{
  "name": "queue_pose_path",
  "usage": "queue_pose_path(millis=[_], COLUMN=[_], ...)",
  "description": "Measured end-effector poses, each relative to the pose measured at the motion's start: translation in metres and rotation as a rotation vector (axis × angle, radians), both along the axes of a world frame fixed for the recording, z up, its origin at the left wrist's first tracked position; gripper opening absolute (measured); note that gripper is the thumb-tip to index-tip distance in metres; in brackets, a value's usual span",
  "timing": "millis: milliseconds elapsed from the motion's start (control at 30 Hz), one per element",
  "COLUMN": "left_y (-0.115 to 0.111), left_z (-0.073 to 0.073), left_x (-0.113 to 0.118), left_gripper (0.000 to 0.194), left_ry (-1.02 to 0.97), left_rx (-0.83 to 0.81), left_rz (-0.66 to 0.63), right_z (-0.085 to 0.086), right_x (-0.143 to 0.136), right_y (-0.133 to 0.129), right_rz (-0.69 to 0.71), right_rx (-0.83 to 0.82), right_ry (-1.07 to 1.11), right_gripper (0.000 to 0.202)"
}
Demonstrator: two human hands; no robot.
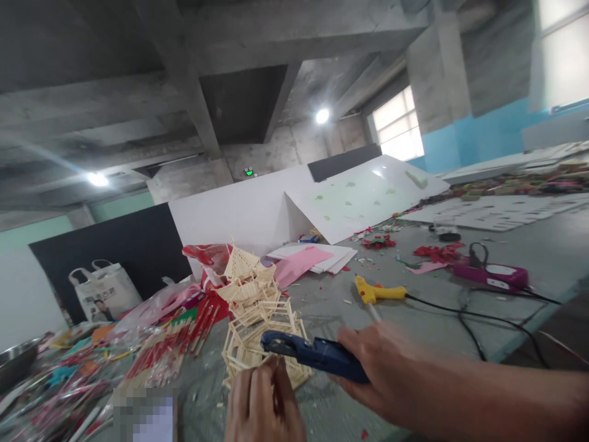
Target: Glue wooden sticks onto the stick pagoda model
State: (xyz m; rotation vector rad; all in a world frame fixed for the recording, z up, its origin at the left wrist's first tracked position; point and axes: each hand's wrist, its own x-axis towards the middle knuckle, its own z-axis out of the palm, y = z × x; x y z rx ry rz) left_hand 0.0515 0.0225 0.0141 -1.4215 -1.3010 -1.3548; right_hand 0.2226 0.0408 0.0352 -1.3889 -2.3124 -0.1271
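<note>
My right hand (377,368) is closed around the handle of a dark blue cutting tool (322,356), whose head points left over a pale wooden stick model (257,325). Below that head, at the model's front edge, my left hand (264,402) has its fingers bent and pressed together; what they hold, if anything, is hidden. The model has a tiered, pointed roof at the back and an open fence-like frame nearer me. Part of its front is covered by my left hand and the tool.
A yellow glue gun (380,291) with a black cord lies right of the model, near a purple power strip (490,276). Packaged red-and-white sticks (165,353) and plastic wrappers cover the left side. White and pink sheets (304,261) lie behind.
</note>
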Motion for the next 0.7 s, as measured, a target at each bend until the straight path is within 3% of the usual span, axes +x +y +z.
queue_pose_path(millis=[167, 300, 467, 700], left_y=[0.02, 0.045, 0.063, 0.068], left_z=[0.028, 0.047, 0.068, 0.09], left_x=[0.011, 0.018, 0.023, 0.015], left_gripper=[0.016, 0.016, 0.016, 0.019], left_ry=[0.058, 0.102, 0.095, 0.105], left_rx=[-0.03, -0.204, -0.4, -0.441], left_rz=[0.072, 0.112, 0.077, 0.092], right_z=[0.035, 0.056, 0.074, 0.089], right_x=[0.01, 0.015, 0.017, 0.013], right_y=[0.014, 0.035, 0.06, 0.068], right_rz=[-0.04, -0.024, -0.026, 0.025], right_rx=[0.092, 0.124, 0.07, -0.036], right_ry=[-0.056, -0.099, -0.176, -0.073], right_gripper=[0.031, 0.034, 0.043, 0.059])
